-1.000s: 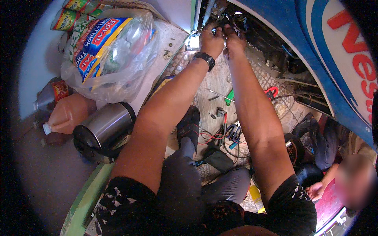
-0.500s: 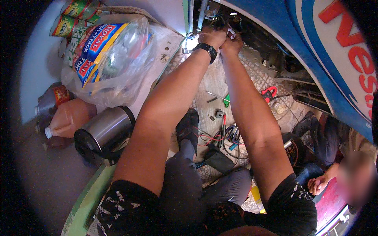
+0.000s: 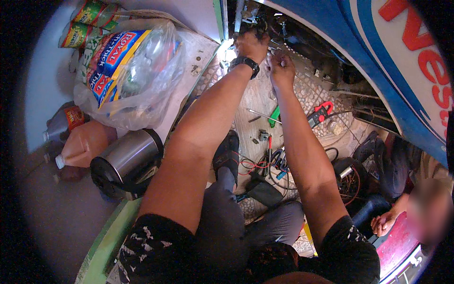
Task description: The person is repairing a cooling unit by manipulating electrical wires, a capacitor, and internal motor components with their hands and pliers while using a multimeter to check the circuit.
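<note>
My left hand [image 3: 253, 45], with a black watch [image 3: 245, 64] on its wrist, reaches into the dark compartment of wires and parts [image 3: 265, 23] under the blue cabinet panel [image 3: 378, 61]. Its fingers are hidden among the parts. My right hand [image 3: 280, 66] is just below and to the right of it. The fingers are curled together in front of the perforated floor plate [image 3: 309, 90], and whatever they pinch is too small to see. Both forearms stretch up from the lower edge.
On the floor between my arms lie a green screwdriver [image 3: 273, 116], a red clamp meter [image 3: 320, 113], a red-handled tool [image 3: 269, 144] and tangled leads [image 3: 276, 163]. At left are a steel kettle [image 3: 125, 163], a plastic bag of packets [image 3: 127, 71] and an orange bottle [image 3: 82, 144]. Another person's hand [image 3: 385, 222] is at lower right.
My two hands were together at the wiring. The right hand has now come down and away from the left, which stays up in the compartment.
</note>
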Action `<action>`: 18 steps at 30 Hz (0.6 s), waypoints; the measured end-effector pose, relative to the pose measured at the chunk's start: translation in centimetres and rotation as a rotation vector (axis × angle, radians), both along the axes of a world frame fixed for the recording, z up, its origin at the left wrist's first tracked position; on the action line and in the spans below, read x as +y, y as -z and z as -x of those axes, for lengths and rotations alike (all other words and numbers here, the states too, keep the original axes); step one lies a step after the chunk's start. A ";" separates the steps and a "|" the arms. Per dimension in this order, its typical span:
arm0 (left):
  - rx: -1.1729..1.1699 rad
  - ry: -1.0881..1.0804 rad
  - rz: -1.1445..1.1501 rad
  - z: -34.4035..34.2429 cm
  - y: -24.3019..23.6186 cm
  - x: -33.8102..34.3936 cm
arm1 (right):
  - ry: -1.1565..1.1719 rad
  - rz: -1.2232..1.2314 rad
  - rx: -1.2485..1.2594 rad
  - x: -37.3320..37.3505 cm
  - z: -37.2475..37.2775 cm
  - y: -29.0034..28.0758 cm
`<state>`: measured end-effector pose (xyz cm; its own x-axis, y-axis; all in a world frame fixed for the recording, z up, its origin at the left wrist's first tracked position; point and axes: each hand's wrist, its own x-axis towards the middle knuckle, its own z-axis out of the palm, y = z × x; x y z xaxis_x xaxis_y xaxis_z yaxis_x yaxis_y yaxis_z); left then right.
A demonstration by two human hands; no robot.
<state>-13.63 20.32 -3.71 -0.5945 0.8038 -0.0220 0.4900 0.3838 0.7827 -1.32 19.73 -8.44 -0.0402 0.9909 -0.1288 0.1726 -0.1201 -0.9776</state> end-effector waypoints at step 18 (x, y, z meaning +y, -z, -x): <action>-0.070 -0.198 -0.213 -1.6 2.6 0.4 | -0.072 0.209 0.142 -4.4 -3.6 -2.3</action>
